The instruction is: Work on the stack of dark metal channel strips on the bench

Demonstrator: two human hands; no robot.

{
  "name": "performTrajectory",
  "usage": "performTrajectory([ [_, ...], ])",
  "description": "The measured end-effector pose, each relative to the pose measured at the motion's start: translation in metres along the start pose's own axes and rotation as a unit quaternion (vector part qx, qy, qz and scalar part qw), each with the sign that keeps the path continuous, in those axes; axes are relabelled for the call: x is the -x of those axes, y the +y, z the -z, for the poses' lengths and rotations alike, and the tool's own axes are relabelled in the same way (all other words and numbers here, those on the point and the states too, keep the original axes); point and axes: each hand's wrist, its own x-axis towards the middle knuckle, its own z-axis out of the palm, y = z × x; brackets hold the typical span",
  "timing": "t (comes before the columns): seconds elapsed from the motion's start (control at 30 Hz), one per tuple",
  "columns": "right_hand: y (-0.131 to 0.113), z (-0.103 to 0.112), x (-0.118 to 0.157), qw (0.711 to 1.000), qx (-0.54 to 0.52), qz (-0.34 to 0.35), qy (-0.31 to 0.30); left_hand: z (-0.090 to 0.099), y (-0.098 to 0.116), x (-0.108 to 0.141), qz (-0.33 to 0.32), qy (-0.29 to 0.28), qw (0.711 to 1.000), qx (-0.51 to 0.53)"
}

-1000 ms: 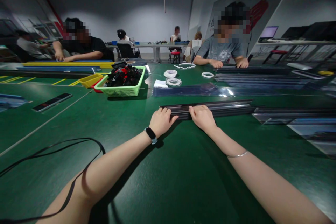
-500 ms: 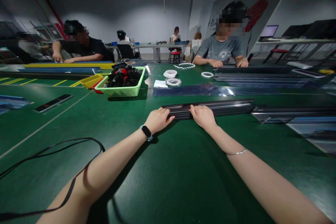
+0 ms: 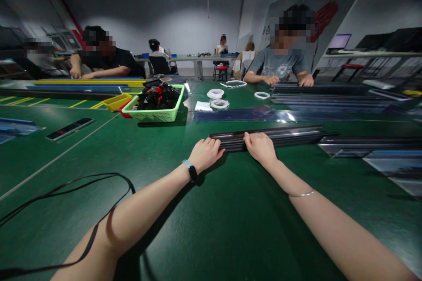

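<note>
Several long dark profile strips (image 3: 290,136) lie side by side on the green table (image 3: 204,224), running off to the right. At their left end my left hand (image 3: 205,154) is closed over the strips, its thumb along the near side. A short way to the right, my right hand (image 3: 261,148) grips the same strips from above with its fingers curled. The far side of the strips beneath both hands is partly hidden. A watch band is on my left wrist and a thin bracelet on my right forearm.
A green basket (image 3: 154,115) of black and red parts stands at the back left, beside a yellow tray (image 3: 117,102). Tape rolls (image 3: 219,104) and a clear film strip (image 3: 237,114) lie beyond my hands. More profiles (image 3: 372,145) lie right. A black cord (image 3: 99,175) crosses my left arm.
Both my hands have shifted slightly right, along with the left end of the strips. My left wrist has turned a little. The whole view has also moved slightly.
</note>
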Motion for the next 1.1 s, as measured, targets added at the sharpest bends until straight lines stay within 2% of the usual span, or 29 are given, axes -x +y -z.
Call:
performTrajectory([
  [0.23, -0.019, 0.001, -0.002, 1.0, -0.009, 0.017, -0.014, 0.0, 0.0, 0.0, 0.004, -0.011, 1.0, 0.005],
  [0.63, -0.014, -0.003, -0.002, 1.0, 0.001, 0.018, -0.023, 0.001, -0.002, 0.0, 0.013, -0.015, 1.0, 0.016],
  [0.77, -0.006, -0.004, -0.002, 1.0, 0.007, 0.013, -0.02, 0.001, -0.004, 0.0, 0.016, -0.023, 0.999, 0.027],
  [0.97, 0.009, -0.005, 0.0, 1.0, 0.013, 0.013, -0.016, -0.001, -0.006, 0.0, -0.002, -0.045, 0.997, 0.057],
  [1.1, 0.005, -0.003, 0.001, 1.0, 0.01, 0.007, -0.006, -0.003, -0.006, -0.001, -0.012, -0.042, 0.997, 0.058],
])
